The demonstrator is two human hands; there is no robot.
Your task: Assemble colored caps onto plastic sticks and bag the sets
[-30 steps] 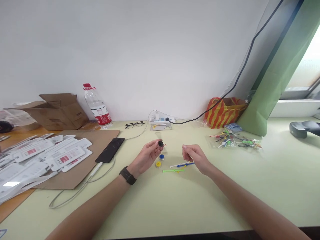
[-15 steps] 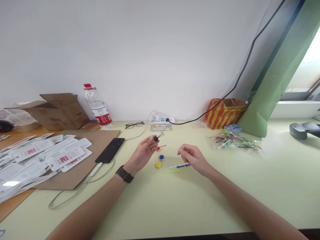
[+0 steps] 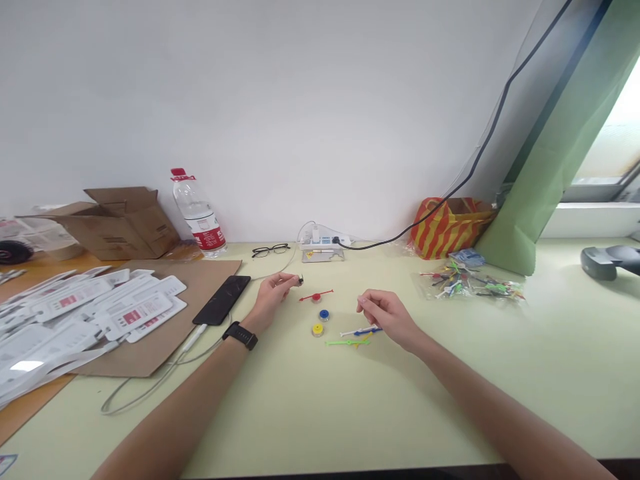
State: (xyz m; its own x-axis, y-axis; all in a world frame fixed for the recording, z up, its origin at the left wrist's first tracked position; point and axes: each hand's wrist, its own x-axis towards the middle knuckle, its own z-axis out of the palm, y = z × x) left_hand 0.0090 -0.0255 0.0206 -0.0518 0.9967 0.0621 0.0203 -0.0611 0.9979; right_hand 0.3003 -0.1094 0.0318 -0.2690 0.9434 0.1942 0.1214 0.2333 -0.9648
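Note:
My left hand (image 3: 273, 293) pinches a small black spinner (image 3: 301, 280) between thumb and fingertips, low over the table; much of it is hidden. Just right of it stands a red spinner (image 3: 316, 297), its thin red arrow lying across a round base. Nearer to me are a blue round base (image 3: 324, 315) and a yellow round base (image 3: 317, 329), without arrows. My right hand (image 3: 386, 315) is curled, thumb against fingers, and I cannot see whether anything is inside. Beside it lie a white arrow (image 3: 349, 333), a blue arrow (image 3: 367, 331), a green arrow (image 3: 345, 343) and a yellow arrow (image 3: 361, 343).
Clear bags of coloured arrows (image 3: 470, 283) lie at right, before a striped bag (image 3: 440, 230). Behind are a power strip (image 3: 325, 240) and glasses (image 3: 271, 251). Leftward are a phone (image 3: 221, 300) on a cable, cardboard (image 3: 210, 273), white packages (image 3: 135, 313), a bottle (image 3: 203, 223) and a carton (image 3: 120, 230).
My left hand has moved left and slightly down with the black spinner, uncovering the whole red spinner. My right hand has hardly moved.

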